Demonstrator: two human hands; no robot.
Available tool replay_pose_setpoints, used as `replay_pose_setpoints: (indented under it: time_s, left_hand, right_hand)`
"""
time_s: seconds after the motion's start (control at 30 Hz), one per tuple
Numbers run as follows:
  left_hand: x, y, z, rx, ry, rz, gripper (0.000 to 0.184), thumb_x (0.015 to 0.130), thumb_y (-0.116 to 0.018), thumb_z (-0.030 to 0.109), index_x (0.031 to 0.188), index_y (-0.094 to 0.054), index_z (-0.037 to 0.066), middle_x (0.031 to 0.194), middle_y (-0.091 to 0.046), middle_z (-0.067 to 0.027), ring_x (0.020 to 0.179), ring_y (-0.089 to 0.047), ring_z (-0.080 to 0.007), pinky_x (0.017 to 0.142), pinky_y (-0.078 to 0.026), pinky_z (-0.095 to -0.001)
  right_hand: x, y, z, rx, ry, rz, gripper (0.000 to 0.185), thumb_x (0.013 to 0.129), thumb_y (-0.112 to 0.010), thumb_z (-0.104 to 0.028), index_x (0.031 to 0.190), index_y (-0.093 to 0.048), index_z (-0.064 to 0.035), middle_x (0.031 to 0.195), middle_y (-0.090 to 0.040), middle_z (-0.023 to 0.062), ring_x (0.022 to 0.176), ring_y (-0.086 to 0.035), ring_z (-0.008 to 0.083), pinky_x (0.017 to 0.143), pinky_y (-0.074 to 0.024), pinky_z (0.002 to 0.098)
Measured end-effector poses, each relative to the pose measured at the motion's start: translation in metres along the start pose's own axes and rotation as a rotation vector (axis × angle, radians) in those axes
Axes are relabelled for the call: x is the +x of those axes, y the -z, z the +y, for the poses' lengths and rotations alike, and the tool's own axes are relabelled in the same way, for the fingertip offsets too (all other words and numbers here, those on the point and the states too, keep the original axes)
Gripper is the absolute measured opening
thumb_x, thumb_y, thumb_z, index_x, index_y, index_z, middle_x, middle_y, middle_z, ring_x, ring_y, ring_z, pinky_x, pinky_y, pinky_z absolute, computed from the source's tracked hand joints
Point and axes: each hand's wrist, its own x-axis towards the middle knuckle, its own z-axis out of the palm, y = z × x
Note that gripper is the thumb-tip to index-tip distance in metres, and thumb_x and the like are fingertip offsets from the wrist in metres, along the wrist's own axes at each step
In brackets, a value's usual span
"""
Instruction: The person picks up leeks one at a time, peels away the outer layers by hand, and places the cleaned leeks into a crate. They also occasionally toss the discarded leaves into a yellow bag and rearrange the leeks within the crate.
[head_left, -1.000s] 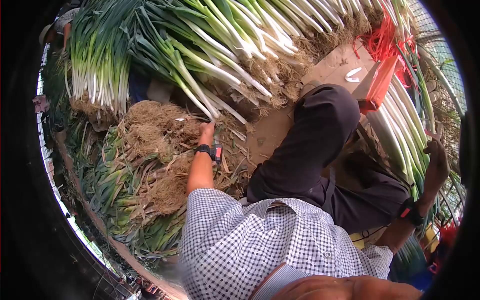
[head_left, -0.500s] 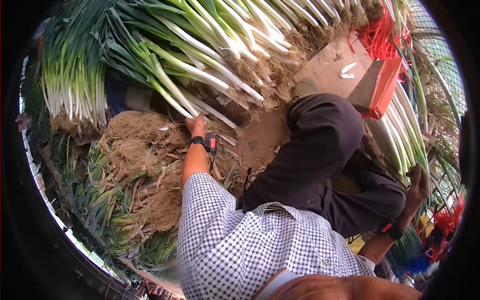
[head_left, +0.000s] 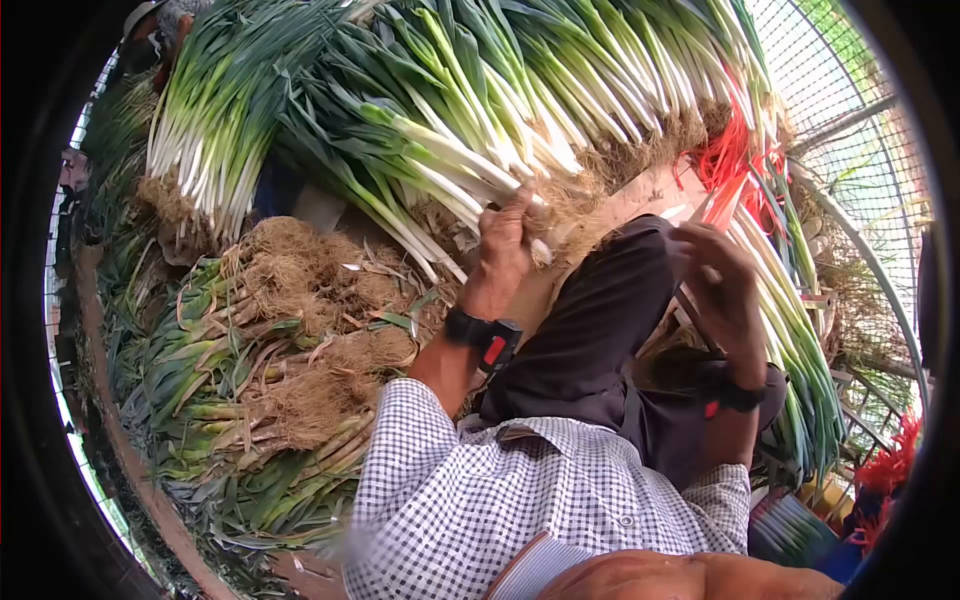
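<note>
My left hand is closed around the white stalk of a leek, close to its root end, at the lower edge of a big pile of leeks. Dark green leaves trail away from me to the upper left. Over my bent knee, near a red-orange thing it partly hides, is my right hand. Motion smears its fingers, so I cannot make out whether they hold anything. A row of leeks with white stalks lies just right of that hand.
Brown matted roots and yellowed leek trimmings are heaped at the left. Another leek bundle stands at the upper left. Red plastic strips lie near a cardboard sheet. Wire netting borders the right.
My left hand has moved right and forward, from the lower leek stalks to a leek at the pile's edge. My right hand has swung inward from the far right to above my knee.
</note>
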Motion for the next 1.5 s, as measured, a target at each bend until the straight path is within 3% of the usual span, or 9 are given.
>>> replay_pose_setpoints:
  time_s: [0.2,0.43,0.63,0.87,1.03,1.1,1.17,1.27,1.5]
  left_hand:
    - [0.004,-0.009,-0.058,0.615,-0.727,-0.320,0.022,0.097,-0.061,0.007,0.118,-0.062,0.000,0.086,-0.068,-0.0071,0.071,-0.062,-0.0105,0.056,-0.049,-0.0241]
    - [0.002,0.013,-0.024,0.509,-0.037,-0.233,0.055,0.092,-0.069,0.028,0.133,-0.051,-0.004,0.103,-0.064,-0.0159,0.095,-0.064,-0.0240,0.081,-0.053,-0.0353]
    - [0.010,-0.020,0.058,1.517,-1.224,-0.140,0.097,0.066,-0.088,0.026,0.142,-0.036,-0.003,0.130,-0.049,-0.0258,0.125,-0.044,-0.0421,0.110,-0.031,-0.0505]
    - [0.067,-0.120,0.196,1.361,-1.674,-0.117,0.027,0.077,-0.072,0.014,0.099,-0.060,0.005,0.087,-0.066,-0.0201,0.084,-0.065,-0.0411,0.071,-0.052,-0.0478]
    - [-0.032,-0.249,0.317,1.165,-1.471,0.126,0.037,0.077,-0.072,0.019,0.103,-0.059,-0.004,0.090,-0.068,-0.0252,0.082,-0.068,-0.0420,0.075,-0.053,-0.0465]
    - [-0.042,-0.280,0.348,1.139,-1.293,0.016,0.032,0.080,-0.081,0.024,0.089,-0.064,-0.001,0.080,-0.066,-0.0038,0.067,-0.059,-0.0119,0.059,-0.047,-0.0317]
    - [-0.107,-0.325,0.331,1.335,-1.121,0.228,0.030,0.091,-0.071,0.027,0.108,-0.063,0.004,0.084,-0.067,-0.0067,0.072,-0.068,-0.0188,0.068,-0.058,-0.0334]
    - [-0.075,-0.298,0.344,0.803,-1.126,-0.555,0.035,0.081,-0.082,0.026,0.096,-0.063,0.001,0.082,-0.062,-0.0012,0.067,-0.057,-0.0126,0.060,-0.046,-0.0315]
    - [-0.026,-0.222,0.287,0.593,-0.609,-0.529,0.037,0.091,-0.074,0.027,0.112,-0.063,-0.001,0.089,-0.064,-0.0026,0.073,-0.061,-0.0128,0.062,-0.052,-0.0287]
  right_hand:
    - [0.044,-0.098,0.045,-0.341,0.253,-0.202,0.042,0.086,-0.069,-0.020,0.125,-0.054,-0.0146,0.106,-0.054,0.0155,0.093,-0.062,0.0386,0.073,-0.0513,0.0475]
    - [0.062,-0.105,0.086,-0.203,0.291,-0.040,0.039,0.084,-0.071,-0.005,0.122,-0.062,-0.0081,0.102,-0.060,0.0163,0.088,-0.063,0.0383,0.074,-0.0520,0.0442]
    - [0.102,-0.079,0.028,-0.259,0.315,-0.094,0.030,0.085,-0.071,-0.007,0.113,-0.066,-0.0019,0.108,-0.063,0.0186,0.094,-0.064,0.0381,0.080,-0.0530,0.0432]
    - [0.149,-0.008,-0.058,0.158,0.535,0.284,0.066,0.086,-0.075,-0.032,0.137,-0.049,0.0000,0.127,-0.059,0.0228,0.116,-0.059,0.0388,0.097,-0.0480,0.0428]
    - [0.167,-0.029,-0.098,0.023,0.569,0.407,0.077,0.084,-0.075,-0.039,0.140,-0.043,0.0017,0.136,-0.051,0.0262,0.126,-0.050,0.0387,0.106,-0.0409,0.0444]
    - [0.176,-0.053,-0.131,-0.031,0.708,0.565,0.070,0.083,-0.075,-0.037,0.134,-0.046,0.0019,0.130,-0.054,0.0302,0.121,-0.054,0.0403,0.100,-0.0441,0.0468]
    - [0.191,-0.074,-0.154,0.277,0.607,0.460,0.057,0.086,-0.073,-0.032,0.125,-0.049,0.0022,0.115,-0.062,0.0304,0.107,-0.063,0.0419,0.086,-0.0492,0.0498]
    - [0.189,-0.064,-0.158,0.426,0.531,0.443,0.036,0.089,-0.070,-0.021,0.112,-0.055,0.0023,0.089,-0.068,0.0236,0.080,-0.069,0.0365,0.068,-0.0517,0.0420]
    - [0.163,-0.053,-0.100,0.480,0.468,0.169,0.037,0.099,-0.060,-0.032,0.109,-0.057,0.0038,0.098,-0.067,0.0136,0.087,-0.065,0.0158,0.073,-0.0523,0.0314]
